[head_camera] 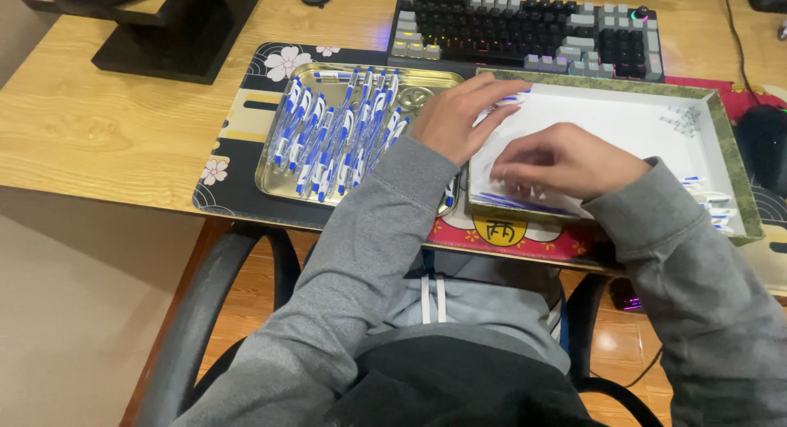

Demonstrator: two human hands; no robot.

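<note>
right hand point(566, 161) curled over pens point(512, 199) in white box point(648, 120) | left hand point(459, 115) spread on box edge

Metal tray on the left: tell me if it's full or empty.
Nearly full: the metal tray holds rows of blue-and-white pens across most of its floor.

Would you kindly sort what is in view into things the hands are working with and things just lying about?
In use:
left hand
right hand
white box
metal tray
blue-and-white pens

Lying about:
keyboard
monitor stand
patterned desk mat
mouse
</note>
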